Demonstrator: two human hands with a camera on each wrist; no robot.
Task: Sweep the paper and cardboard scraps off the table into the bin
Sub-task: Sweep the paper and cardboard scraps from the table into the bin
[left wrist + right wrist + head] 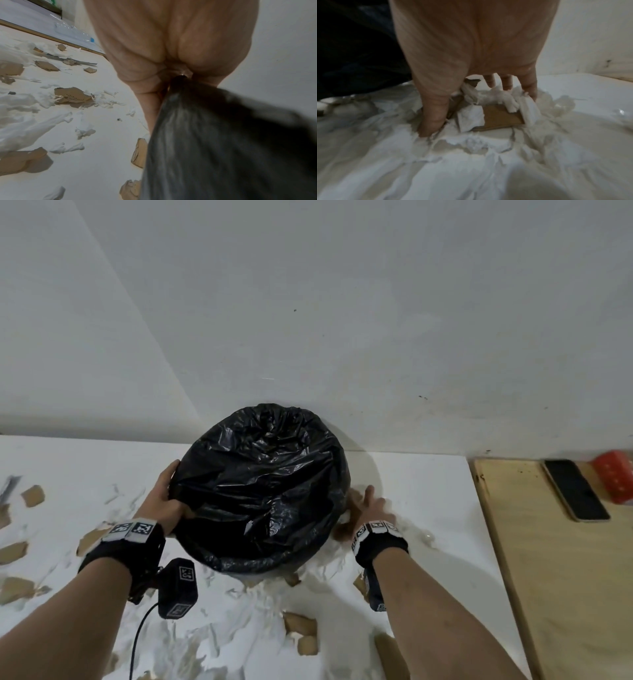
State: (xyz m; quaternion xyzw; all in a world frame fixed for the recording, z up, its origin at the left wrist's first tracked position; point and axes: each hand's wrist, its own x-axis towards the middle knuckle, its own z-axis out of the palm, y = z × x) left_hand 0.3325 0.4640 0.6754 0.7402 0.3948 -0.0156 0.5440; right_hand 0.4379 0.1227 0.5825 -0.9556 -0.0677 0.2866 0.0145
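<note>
The bin [260,491], lined with a crumpled black bag, stands on the white table [431,491] against the wall. My left hand [166,491] grips its left rim, thumb in front and fingers behind; in the left wrist view the black bag [214,135] runs into my palm [171,54]. To the right of the bin my right hand [370,503] lies with straight fingers [529,86] on a heap of torn white paper [498,98] and a brown cardboard piece [501,117]. More cardboard scraps [299,623] and paper shreds [239,628] litter the table in front and to the left.
A wooden board [565,594] adjoins the table's right edge; a phone [575,491] and a red box [615,479] lie on it. The wall rises right behind the bin. A clear plastic bottle [73,32] lies beyond the table's far left.
</note>
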